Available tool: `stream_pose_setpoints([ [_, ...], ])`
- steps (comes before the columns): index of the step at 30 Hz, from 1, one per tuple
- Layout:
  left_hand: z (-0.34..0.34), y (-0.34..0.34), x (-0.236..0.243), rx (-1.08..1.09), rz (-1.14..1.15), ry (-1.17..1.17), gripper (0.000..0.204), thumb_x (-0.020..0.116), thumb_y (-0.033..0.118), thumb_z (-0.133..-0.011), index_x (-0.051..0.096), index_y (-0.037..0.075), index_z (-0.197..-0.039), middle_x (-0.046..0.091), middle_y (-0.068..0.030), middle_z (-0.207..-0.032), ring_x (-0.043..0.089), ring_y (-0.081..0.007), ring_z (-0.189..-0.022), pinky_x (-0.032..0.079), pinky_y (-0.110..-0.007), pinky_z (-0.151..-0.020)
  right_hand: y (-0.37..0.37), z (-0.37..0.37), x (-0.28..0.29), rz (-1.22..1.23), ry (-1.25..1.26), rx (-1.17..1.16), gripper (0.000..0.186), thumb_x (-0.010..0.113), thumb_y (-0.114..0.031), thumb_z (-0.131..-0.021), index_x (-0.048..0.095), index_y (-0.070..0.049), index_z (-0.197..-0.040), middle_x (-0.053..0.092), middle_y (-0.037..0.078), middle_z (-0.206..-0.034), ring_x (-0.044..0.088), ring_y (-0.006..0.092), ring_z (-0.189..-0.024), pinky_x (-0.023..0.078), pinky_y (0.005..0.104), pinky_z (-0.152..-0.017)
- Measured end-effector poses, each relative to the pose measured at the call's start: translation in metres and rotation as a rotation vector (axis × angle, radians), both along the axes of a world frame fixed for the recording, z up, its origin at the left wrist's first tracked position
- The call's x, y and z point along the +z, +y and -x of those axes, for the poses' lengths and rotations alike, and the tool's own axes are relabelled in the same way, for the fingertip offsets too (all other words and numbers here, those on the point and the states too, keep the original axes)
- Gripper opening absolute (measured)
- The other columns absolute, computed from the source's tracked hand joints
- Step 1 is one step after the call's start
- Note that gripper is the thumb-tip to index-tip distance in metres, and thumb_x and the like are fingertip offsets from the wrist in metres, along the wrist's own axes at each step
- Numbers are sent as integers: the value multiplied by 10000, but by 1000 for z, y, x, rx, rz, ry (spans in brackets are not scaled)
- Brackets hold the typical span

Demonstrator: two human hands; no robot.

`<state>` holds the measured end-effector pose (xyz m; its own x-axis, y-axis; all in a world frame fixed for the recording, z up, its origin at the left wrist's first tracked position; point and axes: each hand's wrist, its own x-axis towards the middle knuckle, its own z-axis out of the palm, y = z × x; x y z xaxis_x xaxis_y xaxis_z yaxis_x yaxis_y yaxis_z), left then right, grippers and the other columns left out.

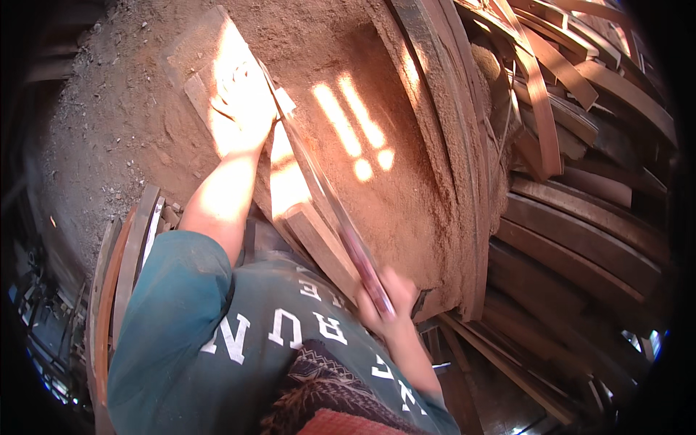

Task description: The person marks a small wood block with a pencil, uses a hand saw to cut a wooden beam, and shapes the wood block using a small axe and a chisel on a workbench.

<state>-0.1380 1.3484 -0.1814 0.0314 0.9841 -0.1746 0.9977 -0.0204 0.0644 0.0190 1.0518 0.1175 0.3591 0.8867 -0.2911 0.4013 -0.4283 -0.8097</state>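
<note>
In bright sunlight, my left hand (pixel 243 105) grips a flat wooden board (pixel 288 177) from above, its fingers curled and partly washed out by glare. A small pale wood piece (pixel 285 101) sits just beside that hand. My right hand (pixel 388 296) is closed round the near end of a long, narrow, straight tool (pixel 337 217) with a shiny reddish-brown bar. This tool slants along the board's right side, its far end close to my left hand. Motion blurs my right hand. Below the tool, a thick wooden beam (pixel 319 235) reaches toward my shirt.
Reddish-brown sawdust (pixel 377 217) covers the surface around the board. Long timbers (pixel 435 94) edge it on the right, with a heap of curved wood strips (pixel 544 94) beyond. Several upright slats (pixel 134 246) stand by my left elbow. Darker planks (pixel 580 225) are stacked at right.
</note>
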Motion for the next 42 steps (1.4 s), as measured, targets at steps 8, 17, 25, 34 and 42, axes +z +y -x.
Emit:
stream_pose_setpoints([
  [8,0,-2,1,-43,-19,11,573,438,507,-1082,398,242,-1588,300,-66,-1701,204,-318,-1593,66,-706,-1259,96,29,-144,-137,66,32,113,722,-33,-823,610,-46,-824,579,122,-655,596,241,-551,486,358,-544],
  [17,2,-3,-4,-29,-17,15,566,444,489,-1079,403,234,-1583,310,-74,-1694,208,-323,-1590,74,-709,-1255,22,-1,-6,90,-5,33,96,717,-17,-794,694,-26,-887,580,141,-677,658,282,-553,519,365,-554],
  [25,0,3,-5,-58,-35,8,560,449,474,-1078,406,227,-1579,319,-80,-1687,212,-327,-1588,81,-711,-1251,90,24,-138,-180,116,-21,59,706,-23,-833,652,-41,-850,604,118,-696,646,247,-579,485,339,-535],
  [34,-1,5,-9,-59,-71,44,553,454,457,-1075,411,220,-1574,330,-87,-1680,217,-331,-1585,89,-714,-1247,58,28,-83,-107,79,-89,59,705,-22,-838,660,-47,-865,584,131,-700,630,270,-572,489,367,-547],
  [42,7,-4,-10,-58,-40,53,547,459,441,-1074,414,213,-1569,339,-93,-1673,221,-335,-1582,97,-717,-1243,40,11,-66,-40,105,-43,70,718,-12,-822,673,-38,-868,568,109,-646,591,235,-510,461,339,-508],
])
